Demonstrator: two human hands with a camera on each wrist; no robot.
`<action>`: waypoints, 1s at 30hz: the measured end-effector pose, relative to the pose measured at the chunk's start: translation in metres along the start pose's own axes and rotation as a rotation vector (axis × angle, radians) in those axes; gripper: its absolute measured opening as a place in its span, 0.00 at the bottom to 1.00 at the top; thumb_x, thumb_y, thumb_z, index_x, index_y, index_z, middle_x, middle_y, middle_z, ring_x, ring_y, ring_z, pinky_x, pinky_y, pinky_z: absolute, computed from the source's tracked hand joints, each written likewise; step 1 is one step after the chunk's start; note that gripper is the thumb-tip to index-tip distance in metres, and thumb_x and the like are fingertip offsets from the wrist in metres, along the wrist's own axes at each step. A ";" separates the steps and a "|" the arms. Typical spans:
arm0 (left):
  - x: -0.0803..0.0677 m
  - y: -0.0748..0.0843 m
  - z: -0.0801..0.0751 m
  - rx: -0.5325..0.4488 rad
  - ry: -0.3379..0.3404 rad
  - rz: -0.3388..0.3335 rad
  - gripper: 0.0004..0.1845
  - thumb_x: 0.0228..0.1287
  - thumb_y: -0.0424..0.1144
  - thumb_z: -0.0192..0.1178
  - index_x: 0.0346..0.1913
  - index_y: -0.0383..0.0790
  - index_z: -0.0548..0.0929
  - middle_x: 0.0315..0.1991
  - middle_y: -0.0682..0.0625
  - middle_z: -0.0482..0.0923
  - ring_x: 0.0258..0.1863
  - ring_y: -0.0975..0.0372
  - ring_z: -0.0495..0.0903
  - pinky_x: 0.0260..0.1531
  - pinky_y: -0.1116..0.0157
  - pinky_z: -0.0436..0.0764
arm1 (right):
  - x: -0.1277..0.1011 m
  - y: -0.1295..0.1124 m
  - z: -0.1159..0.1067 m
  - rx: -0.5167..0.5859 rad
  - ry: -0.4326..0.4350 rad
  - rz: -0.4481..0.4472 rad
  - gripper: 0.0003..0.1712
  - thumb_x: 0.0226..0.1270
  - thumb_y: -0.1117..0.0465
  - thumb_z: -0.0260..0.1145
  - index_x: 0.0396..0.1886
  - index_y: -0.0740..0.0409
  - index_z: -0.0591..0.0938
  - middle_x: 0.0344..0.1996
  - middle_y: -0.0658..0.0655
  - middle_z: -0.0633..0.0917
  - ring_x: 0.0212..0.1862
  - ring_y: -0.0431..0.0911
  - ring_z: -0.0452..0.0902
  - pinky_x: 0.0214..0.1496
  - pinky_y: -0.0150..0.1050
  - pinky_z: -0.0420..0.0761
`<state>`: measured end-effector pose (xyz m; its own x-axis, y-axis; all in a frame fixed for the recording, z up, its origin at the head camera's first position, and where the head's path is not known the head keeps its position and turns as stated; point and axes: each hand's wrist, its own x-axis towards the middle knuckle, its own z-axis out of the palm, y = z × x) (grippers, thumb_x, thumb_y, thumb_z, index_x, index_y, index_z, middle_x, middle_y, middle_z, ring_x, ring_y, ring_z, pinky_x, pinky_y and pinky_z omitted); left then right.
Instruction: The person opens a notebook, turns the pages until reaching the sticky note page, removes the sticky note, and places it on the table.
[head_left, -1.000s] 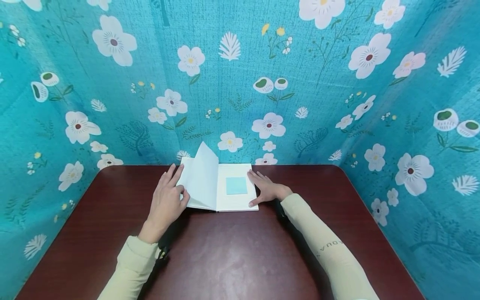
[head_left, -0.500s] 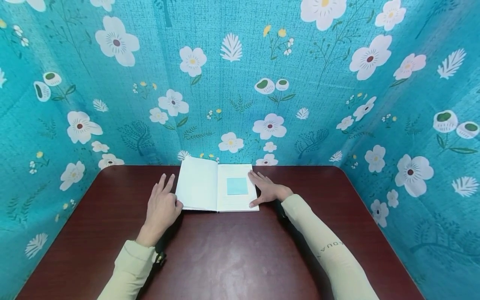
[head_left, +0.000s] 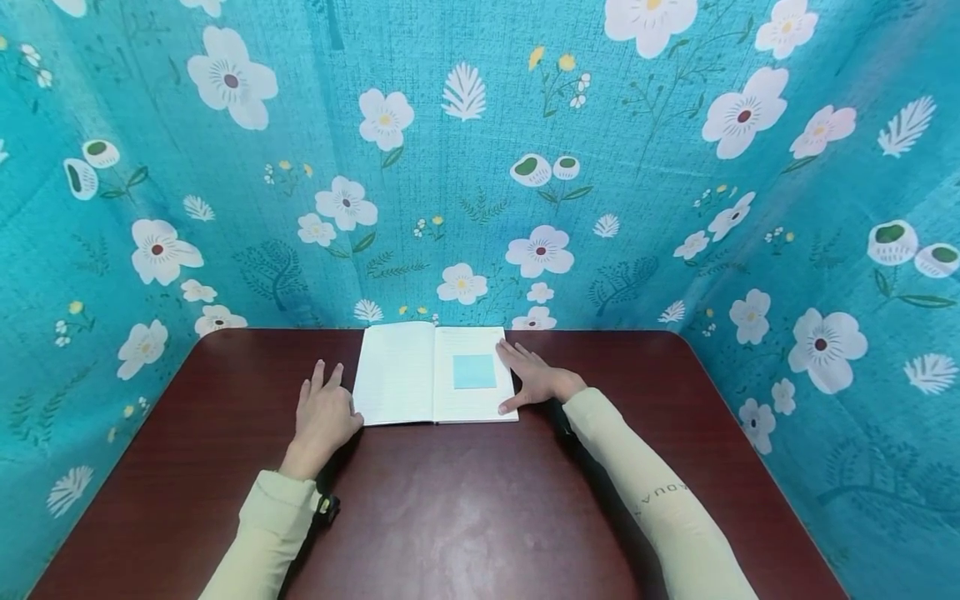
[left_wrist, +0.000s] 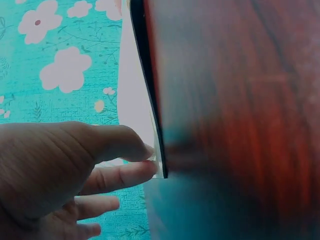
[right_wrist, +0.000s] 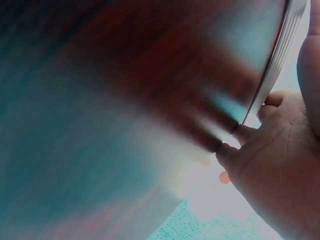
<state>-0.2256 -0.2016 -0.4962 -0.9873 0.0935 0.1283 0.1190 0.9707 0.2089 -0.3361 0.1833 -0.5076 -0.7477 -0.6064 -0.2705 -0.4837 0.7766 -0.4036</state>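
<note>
An open notebook (head_left: 393, 375) with white pages and a dark cover lies at the back of the table in the head view. A light blue sticky note (head_left: 473, 372) sits on its right-hand page. My left hand (head_left: 324, 417) is at the lower left corner, thumb and index finger pinching the edge there, the other fingers spread. In the left wrist view, those fingertips meet at the notebook's corner (left_wrist: 159, 167) beside the dark cover. My right hand (head_left: 536, 379) rests spread along the right edge, fingers and thumb on the page margin. Its fingertips touch the tabletop side in the right wrist view.
The dark red-brown table (head_left: 465, 508) extends toward me and to both sides. Right behind its far edge hangs a blue floral curtain (head_left: 465, 167), which also runs along the left and right sides.
A raised page has come down flat onto the left side of the notebook. My left hand has moved left and down to the lower left corner. The right hand stays put.
</note>
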 end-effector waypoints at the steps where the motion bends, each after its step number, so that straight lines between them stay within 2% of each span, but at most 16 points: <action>1: 0.001 0.000 0.000 0.001 -0.012 -0.011 0.15 0.52 0.37 0.69 0.13 0.40 0.80 0.72 0.27 0.65 0.77 0.33 0.50 0.70 0.33 0.59 | -0.001 0.000 0.000 -0.001 -0.001 0.005 0.75 0.55 0.34 0.75 0.83 0.61 0.38 0.83 0.61 0.38 0.82 0.63 0.31 0.80 0.64 0.41; 3: 0.002 0.000 -0.001 0.005 -0.032 -0.036 0.13 0.54 0.38 0.69 0.18 0.36 0.82 0.73 0.25 0.61 0.77 0.33 0.49 0.71 0.32 0.56 | -0.001 0.000 0.000 -0.006 -0.002 0.008 0.75 0.55 0.33 0.75 0.83 0.61 0.38 0.83 0.61 0.38 0.82 0.62 0.31 0.80 0.64 0.41; 5: 0.004 0.001 -0.001 0.009 -0.039 -0.055 0.12 0.56 0.39 0.69 0.29 0.30 0.85 0.74 0.23 0.58 0.77 0.32 0.49 0.71 0.32 0.53 | -0.001 0.001 0.001 -0.008 -0.001 0.008 0.75 0.55 0.33 0.75 0.83 0.61 0.38 0.83 0.61 0.39 0.82 0.63 0.31 0.80 0.64 0.42; 8: 0.009 0.006 0.000 0.003 -0.031 -0.054 0.20 0.57 0.37 0.68 0.47 0.24 0.83 0.74 0.23 0.56 0.76 0.32 0.48 0.71 0.31 0.49 | -0.001 0.002 0.001 -0.013 0.000 0.012 0.75 0.55 0.33 0.75 0.83 0.61 0.39 0.83 0.61 0.39 0.82 0.62 0.32 0.80 0.63 0.42; 10: 0.015 0.012 0.003 -0.003 -0.030 -0.031 0.24 0.59 0.37 0.66 0.55 0.24 0.81 0.74 0.24 0.57 0.76 0.32 0.49 0.72 0.31 0.49 | -0.001 0.003 0.002 -0.017 0.000 0.012 0.75 0.55 0.33 0.75 0.83 0.61 0.39 0.83 0.61 0.39 0.82 0.62 0.32 0.80 0.63 0.42; 13: 0.028 0.024 0.008 -0.022 -0.041 0.036 0.25 0.66 0.39 0.61 0.61 0.26 0.79 0.75 0.28 0.60 0.77 0.33 0.51 0.72 0.33 0.51 | -0.001 0.003 0.002 -0.022 -0.002 0.013 0.75 0.55 0.33 0.75 0.83 0.61 0.39 0.83 0.61 0.39 0.82 0.62 0.31 0.81 0.62 0.42; 16: 0.042 0.036 0.016 -0.058 -0.041 0.143 0.25 0.72 0.40 0.57 0.65 0.27 0.77 0.75 0.29 0.61 0.77 0.34 0.54 0.73 0.35 0.56 | -0.001 0.004 0.001 -0.025 -0.006 0.020 0.75 0.55 0.32 0.75 0.83 0.60 0.38 0.83 0.60 0.38 0.83 0.61 0.31 0.81 0.62 0.42; 19: 0.055 0.046 0.024 -0.101 -0.046 0.248 0.27 0.75 0.41 0.56 0.69 0.28 0.73 0.76 0.30 0.59 0.76 0.35 0.55 0.72 0.38 0.59 | 0.000 0.003 0.001 -0.024 -0.015 0.031 0.76 0.55 0.32 0.75 0.83 0.59 0.37 0.83 0.59 0.37 0.83 0.60 0.30 0.81 0.61 0.42; 22: 0.064 0.053 0.029 -0.117 -0.081 0.313 0.29 0.77 0.44 0.53 0.74 0.31 0.69 0.78 0.32 0.56 0.77 0.37 0.54 0.73 0.38 0.59 | 0.001 0.003 0.001 -0.017 -0.022 0.037 0.76 0.54 0.31 0.74 0.83 0.58 0.36 0.83 0.58 0.37 0.83 0.59 0.30 0.81 0.61 0.41; 25: 0.069 0.056 0.030 -0.116 -0.137 0.319 0.31 0.79 0.47 0.51 0.76 0.34 0.65 0.79 0.34 0.54 0.78 0.37 0.52 0.73 0.37 0.57 | 0.002 0.002 0.002 -0.012 -0.019 0.030 0.76 0.54 0.31 0.75 0.83 0.58 0.36 0.83 0.58 0.37 0.83 0.59 0.30 0.81 0.62 0.42; 30: 0.073 0.054 0.033 -0.140 -0.246 0.279 0.35 0.79 0.51 0.49 0.79 0.36 0.59 0.80 0.33 0.51 0.78 0.36 0.50 0.73 0.35 0.54 | 0.001 0.001 0.000 0.000 -0.006 0.029 0.76 0.54 0.32 0.75 0.83 0.59 0.37 0.83 0.59 0.38 0.83 0.60 0.31 0.81 0.62 0.42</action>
<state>-0.2946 -0.1351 -0.5081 -0.9087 0.4160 -0.0334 0.3826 0.8624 0.3315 -0.3372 0.1831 -0.5087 -0.7583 -0.5851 -0.2874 -0.4621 0.7935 -0.3960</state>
